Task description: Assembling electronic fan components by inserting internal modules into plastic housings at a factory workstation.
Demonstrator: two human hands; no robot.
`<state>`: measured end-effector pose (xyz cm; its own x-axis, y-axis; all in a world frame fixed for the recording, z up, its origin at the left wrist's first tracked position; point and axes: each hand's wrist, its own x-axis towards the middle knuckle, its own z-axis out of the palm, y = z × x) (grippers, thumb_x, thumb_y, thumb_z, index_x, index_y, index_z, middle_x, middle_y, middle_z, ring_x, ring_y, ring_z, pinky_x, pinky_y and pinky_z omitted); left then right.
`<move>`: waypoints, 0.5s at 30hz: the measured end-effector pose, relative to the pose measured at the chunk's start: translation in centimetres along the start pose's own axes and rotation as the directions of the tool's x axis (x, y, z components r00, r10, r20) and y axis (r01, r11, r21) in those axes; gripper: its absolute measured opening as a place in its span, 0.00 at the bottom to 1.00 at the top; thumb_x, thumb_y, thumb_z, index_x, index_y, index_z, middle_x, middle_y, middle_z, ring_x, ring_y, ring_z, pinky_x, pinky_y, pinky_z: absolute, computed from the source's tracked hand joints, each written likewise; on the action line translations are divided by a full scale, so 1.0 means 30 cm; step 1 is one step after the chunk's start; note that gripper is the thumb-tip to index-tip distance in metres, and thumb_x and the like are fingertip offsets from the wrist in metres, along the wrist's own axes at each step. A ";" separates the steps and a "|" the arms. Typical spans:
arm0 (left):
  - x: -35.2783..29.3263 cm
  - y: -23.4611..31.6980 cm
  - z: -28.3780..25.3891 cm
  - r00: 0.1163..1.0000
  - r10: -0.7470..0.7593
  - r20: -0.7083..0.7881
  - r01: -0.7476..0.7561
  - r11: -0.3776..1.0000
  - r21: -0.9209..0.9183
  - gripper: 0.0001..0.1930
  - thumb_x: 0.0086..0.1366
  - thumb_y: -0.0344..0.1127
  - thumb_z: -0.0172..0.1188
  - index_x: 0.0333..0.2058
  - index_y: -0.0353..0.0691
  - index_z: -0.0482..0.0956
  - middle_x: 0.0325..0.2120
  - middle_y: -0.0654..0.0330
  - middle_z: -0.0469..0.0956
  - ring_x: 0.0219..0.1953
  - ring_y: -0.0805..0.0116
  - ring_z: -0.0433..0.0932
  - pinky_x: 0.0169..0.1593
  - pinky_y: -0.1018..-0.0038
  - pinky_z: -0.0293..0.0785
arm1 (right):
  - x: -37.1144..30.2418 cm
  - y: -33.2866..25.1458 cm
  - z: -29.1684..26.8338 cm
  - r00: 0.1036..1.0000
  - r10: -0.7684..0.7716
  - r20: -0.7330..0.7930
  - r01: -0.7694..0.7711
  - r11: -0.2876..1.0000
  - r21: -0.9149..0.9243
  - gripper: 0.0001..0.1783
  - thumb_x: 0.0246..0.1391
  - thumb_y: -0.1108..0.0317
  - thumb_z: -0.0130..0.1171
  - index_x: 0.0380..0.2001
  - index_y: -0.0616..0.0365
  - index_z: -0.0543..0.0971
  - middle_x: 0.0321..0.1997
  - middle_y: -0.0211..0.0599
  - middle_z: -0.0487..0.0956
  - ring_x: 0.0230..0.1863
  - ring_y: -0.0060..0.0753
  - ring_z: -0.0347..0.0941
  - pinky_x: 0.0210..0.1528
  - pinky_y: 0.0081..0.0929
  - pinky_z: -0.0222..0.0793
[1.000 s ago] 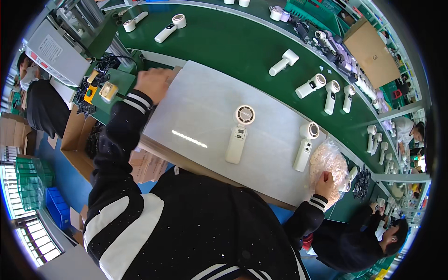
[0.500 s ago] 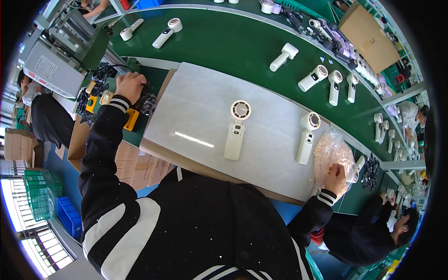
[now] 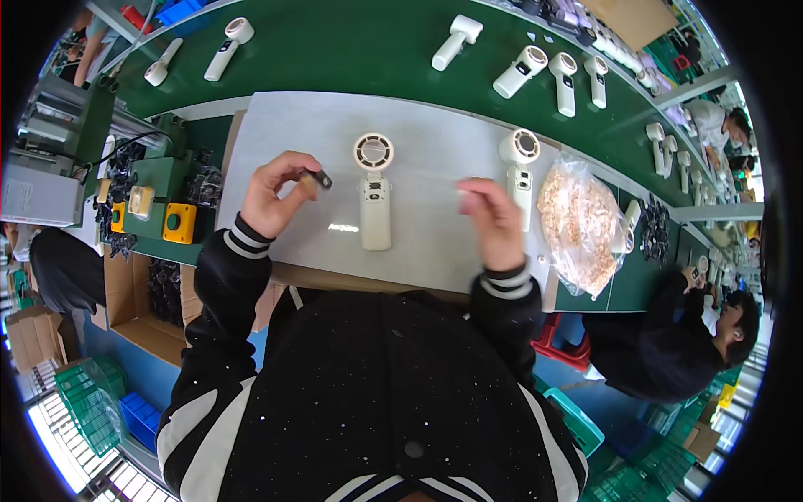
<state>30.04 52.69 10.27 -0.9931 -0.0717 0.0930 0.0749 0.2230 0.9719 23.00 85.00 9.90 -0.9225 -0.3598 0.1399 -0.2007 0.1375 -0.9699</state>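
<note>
A grey mat (image 3: 284,134) lies on the green bench (image 3: 351,50). Yellow button box (image 3: 179,222) far left. The left hand (image 3: 272,194) pinches a small dark part (image 3: 319,178); a white handheld fan (image 3: 374,192) lies between the hands. The right hand (image 3: 495,219) is half curled, nipping something tiny; clear bag of tan pieces (image 3: 579,224) beside it

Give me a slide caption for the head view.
Left hand pinches a small dark part beside a white handheld fan.

Smooth white plastic fan (image 3: 375,194) on matt grey mat (image 3: 435,243)
</note>
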 end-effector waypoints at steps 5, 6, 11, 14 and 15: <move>-0.035 -0.035 0.075 0.991 0.075 0.113 -0.039 0.955 -0.294 0.16 0.58 0.17 0.53 0.46 0.36 0.72 0.42 0.60 0.72 0.44 0.74 0.72 0.47 0.78 0.68 | 0.018 0.046 0.213 0.983 0.030 0.180 -0.055 0.989 0.139 0.08 0.58 0.76 0.55 0.42 0.61 0.76 0.29 0.31 0.76 0.32 0.21 0.71 0.39 0.22 0.69; -0.039 -0.051 0.096 0.996 0.032 0.079 0.000 0.927 -0.375 0.16 0.58 0.16 0.52 0.46 0.36 0.72 0.42 0.61 0.71 0.43 0.74 0.72 0.47 0.78 0.69 | 0.023 0.060 0.227 0.976 0.015 0.219 -0.046 0.989 0.137 0.07 0.58 0.76 0.55 0.41 0.61 0.76 0.29 0.32 0.76 0.32 0.23 0.72 0.39 0.22 0.70; -0.032 -0.115 0.175 0.989 -0.024 -0.144 -0.039 0.907 -0.420 0.17 0.61 0.15 0.49 0.48 0.36 0.65 0.40 0.61 0.70 0.40 0.75 0.71 0.43 0.76 0.71 | 0.036 0.067 0.260 0.975 -0.013 0.222 0.003 0.999 0.046 0.05 0.60 0.75 0.52 0.40 0.61 0.73 0.38 0.36 0.76 0.37 0.27 0.71 0.42 0.24 0.69; -0.025 -0.129 0.179 0.970 -0.138 -0.202 0.028 0.882 -0.470 0.18 0.63 0.19 0.52 0.51 0.38 0.64 0.39 0.62 0.72 0.39 0.75 0.71 0.44 0.76 0.70 | 0.036 0.070 0.272 0.977 0.039 0.210 -0.057 0.995 0.079 0.06 0.61 0.75 0.51 0.41 0.61 0.73 0.38 0.34 0.75 0.37 0.27 0.71 0.42 0.25 0.69; -0.023 -0.137 0.174 0.969 -0.142 -0.201 0.031 0.881 -0.473 0.18 0.63 0.19 0.52 0.51 0.38 0.64 0.39 0.62 0.72 0.39 0.75 0.71 0.44 0.76 0.70 | 0.035 0.073 0.280 0.977 0.044 0.211 -0.061 0.995 0.076 0.06 0.61 0.75 0.51 0.41 0.61 0.73 0.38 0.34 0.75 0.37 0.27 0.71 0.42 0.25 0.69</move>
<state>29.93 56.89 5.08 -0.9551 -0.2961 -0.0043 0.0781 -0.2657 0.9609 24.35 77.15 6.26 -0.8401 -0.5398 0.0523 -0.1183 0.0884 -0.9890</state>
